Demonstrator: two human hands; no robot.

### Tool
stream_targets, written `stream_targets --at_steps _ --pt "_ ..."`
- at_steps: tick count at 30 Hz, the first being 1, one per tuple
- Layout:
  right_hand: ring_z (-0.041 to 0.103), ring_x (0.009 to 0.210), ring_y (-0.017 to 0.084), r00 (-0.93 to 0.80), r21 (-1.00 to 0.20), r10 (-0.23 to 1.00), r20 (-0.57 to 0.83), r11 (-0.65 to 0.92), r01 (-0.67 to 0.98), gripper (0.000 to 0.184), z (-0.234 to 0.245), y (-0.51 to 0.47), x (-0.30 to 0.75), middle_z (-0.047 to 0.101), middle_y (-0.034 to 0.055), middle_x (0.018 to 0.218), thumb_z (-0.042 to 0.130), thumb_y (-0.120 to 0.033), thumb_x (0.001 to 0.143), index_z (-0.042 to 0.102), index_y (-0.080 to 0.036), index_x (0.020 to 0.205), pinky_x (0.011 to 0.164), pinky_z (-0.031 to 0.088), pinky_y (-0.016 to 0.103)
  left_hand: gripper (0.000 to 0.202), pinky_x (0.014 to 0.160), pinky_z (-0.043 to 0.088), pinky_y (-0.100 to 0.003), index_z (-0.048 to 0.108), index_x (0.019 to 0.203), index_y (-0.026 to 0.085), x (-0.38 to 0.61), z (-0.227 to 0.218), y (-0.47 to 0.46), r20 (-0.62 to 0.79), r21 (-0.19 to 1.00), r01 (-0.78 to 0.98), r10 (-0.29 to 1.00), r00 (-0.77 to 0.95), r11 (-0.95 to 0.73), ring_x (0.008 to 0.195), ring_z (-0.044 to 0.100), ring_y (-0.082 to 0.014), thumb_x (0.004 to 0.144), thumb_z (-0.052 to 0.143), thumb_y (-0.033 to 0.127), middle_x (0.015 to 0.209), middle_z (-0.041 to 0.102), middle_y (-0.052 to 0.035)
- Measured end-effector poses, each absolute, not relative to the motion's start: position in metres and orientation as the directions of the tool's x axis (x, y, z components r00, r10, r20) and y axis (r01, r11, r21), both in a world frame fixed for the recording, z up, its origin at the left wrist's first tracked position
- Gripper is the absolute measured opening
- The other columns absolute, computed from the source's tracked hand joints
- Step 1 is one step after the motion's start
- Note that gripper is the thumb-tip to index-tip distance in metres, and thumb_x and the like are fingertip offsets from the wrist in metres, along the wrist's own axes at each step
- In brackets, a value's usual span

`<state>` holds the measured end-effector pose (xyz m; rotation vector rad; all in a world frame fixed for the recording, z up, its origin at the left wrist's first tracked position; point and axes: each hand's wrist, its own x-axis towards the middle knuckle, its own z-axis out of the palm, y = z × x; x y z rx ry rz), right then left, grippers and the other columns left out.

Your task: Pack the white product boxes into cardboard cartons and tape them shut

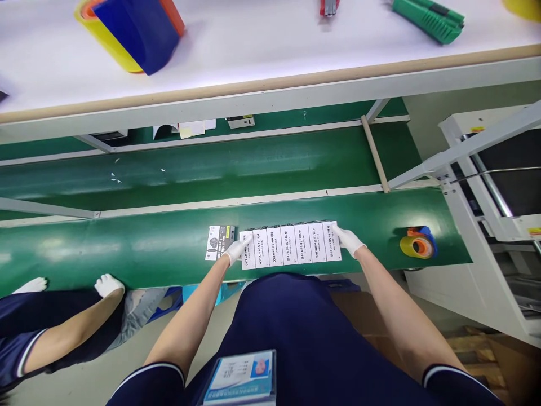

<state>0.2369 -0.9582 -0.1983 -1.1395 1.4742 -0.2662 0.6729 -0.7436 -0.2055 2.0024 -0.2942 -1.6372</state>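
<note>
At the left end: my left hand pinches the end box, thumb over its face.
Right end: my right hand grips the last box.
White boxes: between my hands; even inward pressure should keep them flush.
Patterned box: just left of my left hand, on the green desk.

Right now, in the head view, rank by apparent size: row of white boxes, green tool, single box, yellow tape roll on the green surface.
1. Row of white boxes
2. Green tool
3. Single box and yellow tape roll: too alike to rank, and the left hand partly covers the box.
</note>
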Motion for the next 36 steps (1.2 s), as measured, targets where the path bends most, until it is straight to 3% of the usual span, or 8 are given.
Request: stream_targets --at_steps 3,7,13,18,27,36 --pt "0.073 0.104 0.035 0.154 -0.649 -0.711 -0.686 0.501 -0.573 0.050 -0.211 -0.953 0.247 0.080 0.0152 0.104 0.081 -0.054 0.075 0.078 -0.017 0.109 0.098 0.056 0.050 0.064 0.089 0.059 -0.046 0.077 0.104 0.016 0.670 -0.220 -0.744 -0.841 0.515 0.130 -0.471 0.267 -0.847 0.103 0.075 -0.0379 0.066 0.084 0.067 0.101 0.080 -0.0199" --pt "0.070 0.115 0.035 0.161 -0.643 -0.698 -0.698 0.513 -0.568 0.050 -0.220 -0.941 0.248 0.077 0.0148 0.118 0.079 -0.050 0.078 0.074 -0.020 0.118 0.107 0.051 0.049 0.067 0.097 0.057 -0.045 0.075 0.116 0.016 0.665 -0.229 -0.740 -0.821 0.554 0.150 -0.508 0.263 -0.819 0.110 0.074 -0.0349 0.075 0.077 0.069 0.111 0.079 -0.0200" --pt "0.075 0.107 0.029 0.325 -0.643 -0.556 -0.766 0.646 -0.411 0.057 -0.213 -0.934 0.242 0.076 0.0143 0.122 0.061 -0.057 0.093 0.059 -0.023 0.138 0.096 0.060 0.047 0.085 0.104 0.055 -0.046 0.058 0.146 0.019 0.659 -0.234 -0.735 -0.811 0.585 0.278 -0.550 0.201 -0.762 0.118 0.072 -0.0298 0.088 0.051 0.080 0.129 0.073 -0.0193" --pt "0.074 0.109 0.030 0.354 -0.609 -0.505 -0.787 0.725 -0.321 0.062 -0.212 -0.934 0.248 0.074 0.0164 0.128 0.069 -0.050 0.092 0.052 -0.024 0.144 0.097 0.061 0.049 0.088 0.113 0.049 -0.048 0.046 0.155 0.024 0.657 -0.239 -0.735 -0.801 0.595 0.354 -0.565 0.197 -0.721 0.125 0.068 -0.0301 0.085 0.063 0.075 0.141 0.067 -0.0173" --pt "0.076 0.104 0.029 0.309 -0.575 -0.492 -0.814 0.760 -0.304 0.058 -0.207 -0.933 0.253 0.072 0.0169 0.130 0.070 -0.045 0.094 0.050 -0.026 0.144 0.092 0.064 0.052 0.084 0.106 0.055 -0.048 0.049 0.151 0.022 0.651 -0.232 -0.733 -0.821 0.547 0.494 -0.547 0.161 -0.676 0.117 0.072 -0.0314 0.083 0.074 0.064 0.131 0.072 -0.0184" --pt "0.078 0.096 0.029 0.194 -0.591 -0.567 -0.801 0.801 -0.098 0.052 -0.213 -0.859 0.275 0.077 0.0160 0.119 0.061 -0.046 0.098 0.048 -0.024 0.143 0.088 0.064 0.055 0.064 0.093 0.062 -0.045 0.060 0.140 0.015 0.679 -0.219 -0.736 -0.852 0.486 0.490 -0.516 0.085 -0.723 0.102 0.078 -0.0301 0.088 0.074 0.050 0.113 0.079 -0.0174"
